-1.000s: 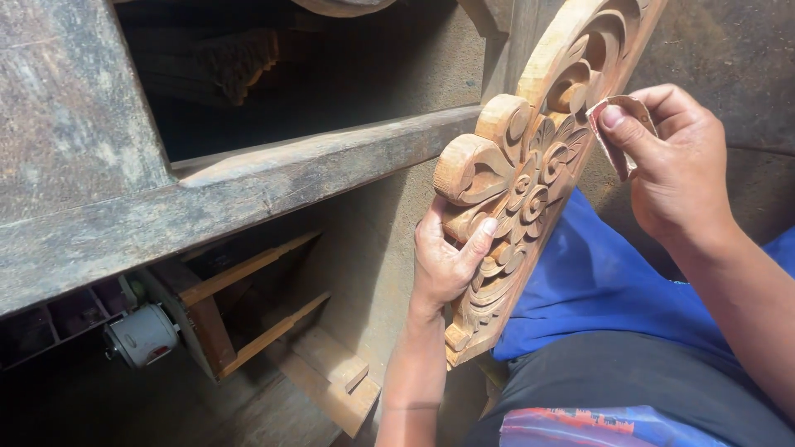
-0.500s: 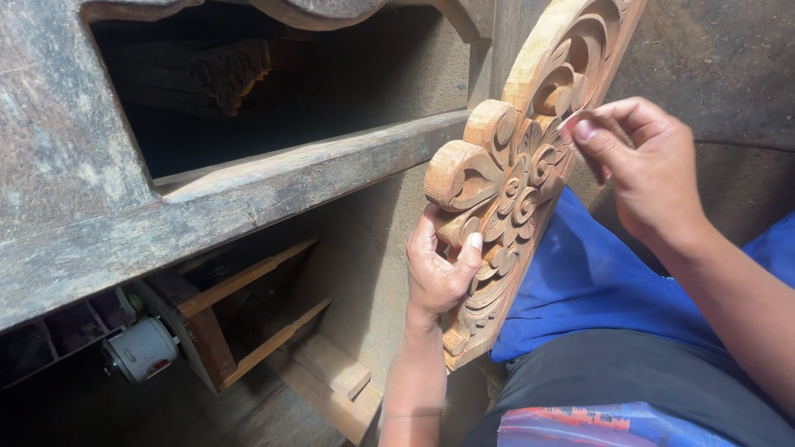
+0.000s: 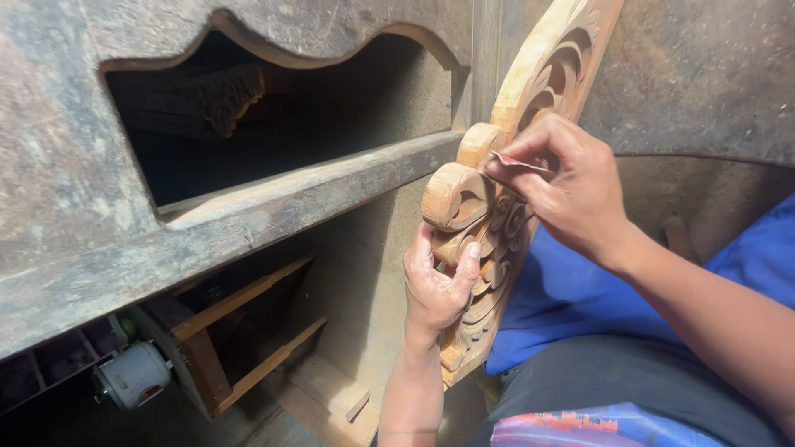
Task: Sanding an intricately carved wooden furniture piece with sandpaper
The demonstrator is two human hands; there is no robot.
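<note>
Workbench beam (image 3: 273,199) runs just beside carved wooden panel (image 3: 480,215), touching it.

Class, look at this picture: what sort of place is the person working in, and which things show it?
Probably a woodcarving workshop. The left hand steadies a pale scroll-carved wooden panel, the right hand presses a scrap of sandpaper to it, beside a worn grey wooden frame.

Carved panel (image 3: 497,207): bare pale wood, matt, unvarnished, grain visible on the scrolls. Sandpaper (image 3: 515,163): thin folded sheet, dull brownish. Workbench beam (image 3: 273,199): old wood, grey, rough, dusty. Slats (image 3: 248,298) below: raw light wood. Motor (image 3: 132,377): whitish casing, smooth, slight sheen. Trousers (image 3: 571,298): blue cloth, matt.
</note>
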